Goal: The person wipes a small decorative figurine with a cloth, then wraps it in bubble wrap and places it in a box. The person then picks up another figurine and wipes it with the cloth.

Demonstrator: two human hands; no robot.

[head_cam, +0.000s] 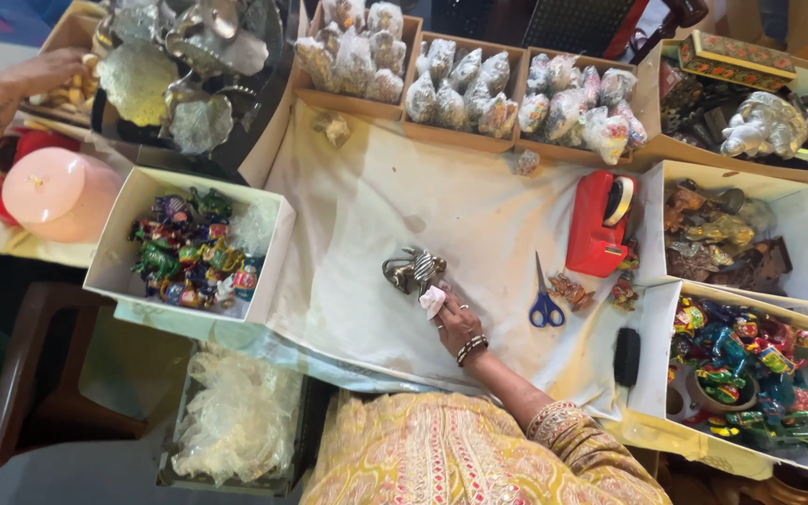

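Observation:
My right hand (457, 324), with rings and bangles, rests on the white cloth-covered table (367, 215). Its fingers pinch a small pale pink cloth (432, 301). The cloth lies against a small silvery metal animal figurine (411, 269) standing on the table just above my fingers. My left hand is out of sight. At the bottom, my yellow patterned sleeve and garment (479, 458) fill the view.
Blue-handled scissors (543, 304), a red tape dispenser (598, 224) and a black brush (627, 355) lie to the right. White boxes of colourful figurines (189, 248) (745, 374) flank the table. Boxes of wrapped items (465, 89) line the far edge. Another person's hand (35, 75) reaches in at top left.

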